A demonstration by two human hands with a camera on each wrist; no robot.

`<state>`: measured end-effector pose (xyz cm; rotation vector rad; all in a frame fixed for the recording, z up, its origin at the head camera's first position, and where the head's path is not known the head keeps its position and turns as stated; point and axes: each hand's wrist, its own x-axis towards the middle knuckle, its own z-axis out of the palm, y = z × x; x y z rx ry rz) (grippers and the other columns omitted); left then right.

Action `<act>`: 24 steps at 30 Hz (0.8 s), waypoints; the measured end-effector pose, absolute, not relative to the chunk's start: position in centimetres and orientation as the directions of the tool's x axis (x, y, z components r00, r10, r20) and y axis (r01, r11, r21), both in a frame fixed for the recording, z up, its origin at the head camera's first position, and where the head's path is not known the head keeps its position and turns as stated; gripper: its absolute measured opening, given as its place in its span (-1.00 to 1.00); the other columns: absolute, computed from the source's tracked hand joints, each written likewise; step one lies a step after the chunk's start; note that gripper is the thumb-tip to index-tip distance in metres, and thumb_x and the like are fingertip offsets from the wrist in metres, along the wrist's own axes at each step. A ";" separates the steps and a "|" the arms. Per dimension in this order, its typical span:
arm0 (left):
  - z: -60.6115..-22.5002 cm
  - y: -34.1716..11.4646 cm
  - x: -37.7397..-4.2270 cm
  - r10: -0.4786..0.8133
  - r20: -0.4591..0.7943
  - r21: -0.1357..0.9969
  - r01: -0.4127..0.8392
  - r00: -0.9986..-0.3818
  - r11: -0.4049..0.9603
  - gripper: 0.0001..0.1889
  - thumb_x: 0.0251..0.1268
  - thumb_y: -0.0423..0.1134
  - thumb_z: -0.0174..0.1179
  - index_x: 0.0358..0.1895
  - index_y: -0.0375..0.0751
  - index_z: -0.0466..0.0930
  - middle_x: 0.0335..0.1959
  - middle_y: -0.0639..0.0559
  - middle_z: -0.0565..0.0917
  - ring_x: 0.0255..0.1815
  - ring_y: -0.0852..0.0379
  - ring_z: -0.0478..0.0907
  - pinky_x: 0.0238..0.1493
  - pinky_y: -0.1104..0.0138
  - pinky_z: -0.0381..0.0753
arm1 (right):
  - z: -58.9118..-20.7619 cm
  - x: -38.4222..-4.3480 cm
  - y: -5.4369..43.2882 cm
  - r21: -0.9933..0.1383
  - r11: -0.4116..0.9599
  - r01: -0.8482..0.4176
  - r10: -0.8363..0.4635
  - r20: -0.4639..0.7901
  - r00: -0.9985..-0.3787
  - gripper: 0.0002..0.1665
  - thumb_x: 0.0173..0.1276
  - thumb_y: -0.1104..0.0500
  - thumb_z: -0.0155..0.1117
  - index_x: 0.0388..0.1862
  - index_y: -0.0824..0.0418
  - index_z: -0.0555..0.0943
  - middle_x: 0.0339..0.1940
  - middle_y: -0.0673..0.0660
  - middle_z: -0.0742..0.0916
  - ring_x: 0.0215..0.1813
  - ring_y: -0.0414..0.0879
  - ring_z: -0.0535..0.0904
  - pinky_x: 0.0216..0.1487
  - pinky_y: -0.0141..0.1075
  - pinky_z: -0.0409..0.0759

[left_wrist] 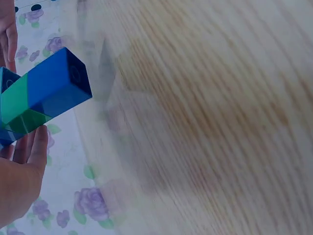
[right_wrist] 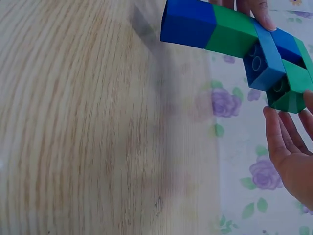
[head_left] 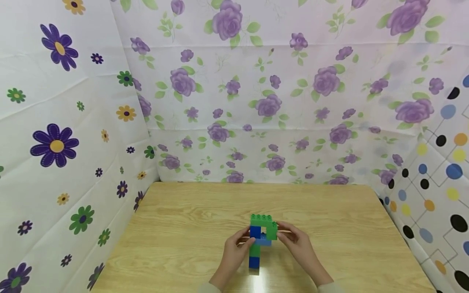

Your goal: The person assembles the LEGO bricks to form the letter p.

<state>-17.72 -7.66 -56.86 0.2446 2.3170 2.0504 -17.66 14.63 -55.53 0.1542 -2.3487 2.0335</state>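
Note:
In the head view, a flag-shaped build of toy building bricks is held up in the middle. Its column has a dark blue brick (head_left: 254, 262) at the bottom, then a green brick (right_wrist: 235, 30), a sideways light blue brick (head_left: 264, 242) and another dark blue brick (head_left: 255, 232). A long green brick (head_left: 261, 220) spans the top, with a small green brick (head_left: 271, 231) hanging under its right end. My left hand (head_left: 235, 249) grips the column from the left around the light blue brick. My right hand (head_left: 298, 243) pinches the small green brick from the right side.
The build's bottom face shows in the left wrist view, raised off the wooden table (head_left: 183, 219). Flower-patterned cloth (head_left: 249, 154) hangs behind the table. More printed cloth, with flowers at left (head_left: 55, 179) and dots at right (head_left: 436, 195), borders its sides.

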 end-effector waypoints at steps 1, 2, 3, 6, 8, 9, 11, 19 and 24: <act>-56.9 -7.6 -17.8 0.131 0.070 0.988 0.087 -0.989 0.126 -0.53 0.30 -0.20 0.24 0.26 -0.22 0.48 0.03 -0.10 0.62 -0.03 0.07 0.58 -0.06 0.43 0.65 | -55.6 -17.8 14.6 -0.986 0.139 -0.097 -0.053 0.090 -0.995 -0.58 0.33 0.10 0.31 0.16 0.12 0.59 0.08 0.14 0.66 0.02 -0.05 0.64 -0.01 -0.37 0.66; -56.9 -7.6 -17.9 0.122 0.065 0.987 0.081 -0.990 0.136 -0.53 0.30 -0.18 0.24 0.26 -0.21 0.48 0.02 -0.10 0.63 -0.04 0.07 0.59 -0.07 0.44 0.65 | -55.7 -18.0 14.5 -0.987 0.133 -0.091 -0.051 0.085 -0.995 -0.58 0.34 0.11 0.31 0.16 0.12 0.59 0.07 0.14 0.66 0.02 -0.04 0.64 -0.01 -0.34 0.67; -56.8 -7.6 -18.0 0.113 0.063 0.986 0.079 -0.992 0.146 -0.52 0.30 -0.17 0.24 0.26 -0.20 0.49 0.01 -0.09 0.64 -0.05 0.07 0.60 -0.08 0.44 0.65 | -55.7 -18.1 14.5 -0.988 0.131 -0.088 -0.049 0.082 -0.995 -0.58 0.34 0.11 0.30 0.17 0.14 0.58 0.08 0.15 0.66 0.02 -0.04 0.64 -0.02 -0.34 0.67; -56.9 -7.6 -18.1 0.085 0.049 0.982 0.064 -0.995 0.177 -0.53 0.28 -0.15 0.26 0.24 -0.16 0.52 -0.02 -0.07 0.66 -0.07 0.08 0.61 -0.13 0.45 0.66 | -56.1 -18.6 14.4 -0.989 0.130 -0.071 -0.052 0.065 -0.997 -0.57 0.33 0.16 0.31 0.18 0.17 0.57 0.08 0.18 0.65 0.03 -0.02 0.63 -0.01 -0.33 0.67; -57.0 -7.6 -18.1 0.067 0.035 0.983 0.046 -0.997 0.177 -0.54 0.27 -0.16 0.27 0.23 -0.13 0.53 -0.05 -0.07 0.67 -0.09 0.09 0.61 -0.17 0.45 0.66 | -56.3 -18.8 14.3 -0.991 0.125 -0.058 -0.058 0.051 -0.997 -0.56 0.31 0.21 0.32 0.18 0.18 0.57 0.08 0.18 0.65 0.05 0.01 0.62 0.01 -0.34 0.66; -57.1 -7.5 -18.2 0.056 0.028 0.984 0.037 -0.998 0.176 -0.55 0.26 -0.17 0.28 0.23 -0.12 0.54 -0.06 -0.06 0.68 -0.10 0.10 0.61 -0.19 0.45 0.66 | -56.4 -19.0 14.2 -0.991 0.123 -0.056 -0.062 0.048 -0.997 -0.56 0.31 0.23 0.32 0.18 0.19 0.56 0.09 0.18 0.64 0.06 0.03 0.62 0.02 -0.36 0.65; -57.4 -7.4 -18.3 0.038 0.018 0.986 0.024 -0.999 0.164 -0.56 0.25 -0.20 0.29 0.21 -0.12 0.55 -0.08 -0.07 0.69 -0.13 0.10 0.62 -0.23 0.44 0.68 | -56.7 -19.2 14.2 -0.992 0.114 -0.048 -0.066 0.040 -0.997 -0.55 0.29 0.27 0.33 0.18 0.21 0.56 0.10 0.19 0.64 0.07 0.06 0.61 0.03 -0.37 0.64; -58.3 -7.2 -19.2 0.030 0.023 0.991 0.027 -0.999 0.130 -0.58 0.23 -0.26 0.31 0.17 -0.24 0.57 -0.13 -0.15 0.71 -0.19 0.09 0.67 -0.23 0.41 0.71 | -57.4 -19.7 13.8 -0.993 0.113 -0.017 -0.040 0.013 -0.999 -0.52 0.28 0.36 0.31 0.19 0.29 0.54 0.09 0.24 0.64 0.08 0.12 0.59 0.00 -0.35 0.66; -59.2 -7.3 -19.8 0.034 0.038 0.984 0.043 -0.999 0.171 -0.59 0.23 -0.25 0.31 0.14 -0.27 0.59 -0.17 -0.13 0.72 -0.21 0.11 0.67 -0.26 0.43 0.70 | -57.7 -20.1 13.6 -0.991 0.134 0.017 -0.033 -0.022 -0.999 -0.52 0.27 0.40 0.30 0.19 0.31 0.54 0.06 0.25 0.65 0.05 0.13 0.60 -0.04 -0.33 0.68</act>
